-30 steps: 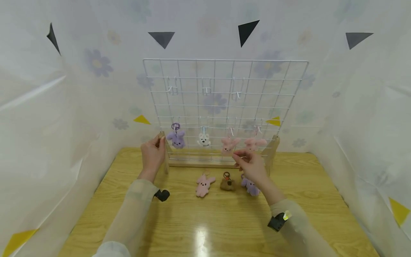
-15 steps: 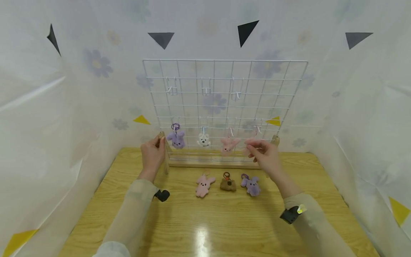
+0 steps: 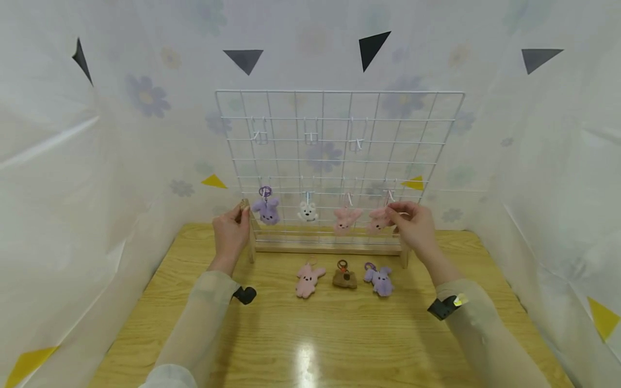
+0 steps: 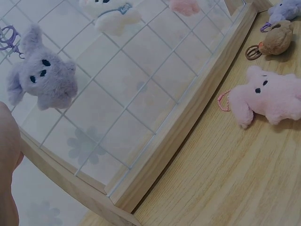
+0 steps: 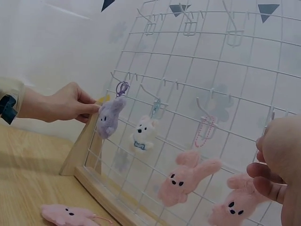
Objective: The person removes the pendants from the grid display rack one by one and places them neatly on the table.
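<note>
My left hand grips the top of the left wooden post of the white wire grid rack. At the rack's other end, my right hand pinches the ear of a pink plush rabbit keychain, whose pink loop hangs on a hook. Along the same row hang a second pink rabbit keychain, a white bear keychain and a purple rabbit keychain. In the right wrist view, the right fingers partly cover the held rabbit's ear.
On the wooden table before the rack lie a pink rabbit keychain, a brown plush keychain and a purple rabbit keychain. Bare hooks sit on the grid's upper part. A flower-patterned sheet encloses the area.
My right hand has moved right, from before the second pink rabbit to the right side of the rightmost one, uncovering that rabbit and the purple one on the table. The left hand stays.
</note>
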`<state>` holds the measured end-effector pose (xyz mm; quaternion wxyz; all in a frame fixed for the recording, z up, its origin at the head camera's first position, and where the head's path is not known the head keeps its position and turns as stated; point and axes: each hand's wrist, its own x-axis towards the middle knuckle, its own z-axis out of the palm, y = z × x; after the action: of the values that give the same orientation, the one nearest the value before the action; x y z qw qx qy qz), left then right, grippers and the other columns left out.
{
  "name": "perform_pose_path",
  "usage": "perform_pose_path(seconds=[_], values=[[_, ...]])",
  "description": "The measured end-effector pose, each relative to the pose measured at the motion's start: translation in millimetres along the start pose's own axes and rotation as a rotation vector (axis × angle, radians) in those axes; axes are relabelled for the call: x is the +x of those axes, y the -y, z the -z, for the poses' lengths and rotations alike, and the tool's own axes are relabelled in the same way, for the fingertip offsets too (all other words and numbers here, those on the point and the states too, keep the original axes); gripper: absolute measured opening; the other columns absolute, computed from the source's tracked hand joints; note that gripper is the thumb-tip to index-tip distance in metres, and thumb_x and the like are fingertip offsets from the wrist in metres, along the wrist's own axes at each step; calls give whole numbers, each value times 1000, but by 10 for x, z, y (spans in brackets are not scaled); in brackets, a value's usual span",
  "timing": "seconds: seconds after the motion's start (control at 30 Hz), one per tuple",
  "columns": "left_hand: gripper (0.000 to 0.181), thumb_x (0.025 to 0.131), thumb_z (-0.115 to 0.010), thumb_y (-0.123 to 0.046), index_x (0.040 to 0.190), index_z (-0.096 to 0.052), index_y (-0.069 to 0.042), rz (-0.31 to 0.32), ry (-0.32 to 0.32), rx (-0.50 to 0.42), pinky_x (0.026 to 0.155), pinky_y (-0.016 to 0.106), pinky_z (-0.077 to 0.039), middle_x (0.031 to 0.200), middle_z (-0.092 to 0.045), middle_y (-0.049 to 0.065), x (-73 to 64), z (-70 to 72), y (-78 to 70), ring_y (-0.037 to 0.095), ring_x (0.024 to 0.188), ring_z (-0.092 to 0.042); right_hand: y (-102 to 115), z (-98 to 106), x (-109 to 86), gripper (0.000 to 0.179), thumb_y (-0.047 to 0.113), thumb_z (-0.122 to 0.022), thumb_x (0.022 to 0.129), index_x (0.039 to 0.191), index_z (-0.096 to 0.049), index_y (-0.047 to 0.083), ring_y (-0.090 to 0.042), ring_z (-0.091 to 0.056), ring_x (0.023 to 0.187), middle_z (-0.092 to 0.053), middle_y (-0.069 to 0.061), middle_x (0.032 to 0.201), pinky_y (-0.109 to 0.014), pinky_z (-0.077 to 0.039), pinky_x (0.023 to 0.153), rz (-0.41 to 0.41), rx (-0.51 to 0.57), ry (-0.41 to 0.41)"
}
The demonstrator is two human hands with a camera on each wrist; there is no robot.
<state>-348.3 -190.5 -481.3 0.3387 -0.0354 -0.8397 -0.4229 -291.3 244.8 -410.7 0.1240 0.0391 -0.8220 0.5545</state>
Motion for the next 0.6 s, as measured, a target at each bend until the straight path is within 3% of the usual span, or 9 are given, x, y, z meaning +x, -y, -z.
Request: perform_pose_path(seconds=[0.17,0.6], values=[[26,104,-70,-15,114,-77,8,-3,6,1,65,49,-63,89,-77,24,5,8,-7,35,71,-75,-42,38,77,34,19,-68,106,124,-68,-10,-9,-69,79,-69,-29,119,-23,-58,61,13,19,-10],[27,104,-71,-15,115,-76,9,-39,-8,-1,64,49,-63,90,-77,25,3,-8,24,35,71,-75,-79,31,252,35,25,-69,106,125,-70,-5,-23,-73,84,-72,-22,121,-25,-57,63,-16,-12,-44]])
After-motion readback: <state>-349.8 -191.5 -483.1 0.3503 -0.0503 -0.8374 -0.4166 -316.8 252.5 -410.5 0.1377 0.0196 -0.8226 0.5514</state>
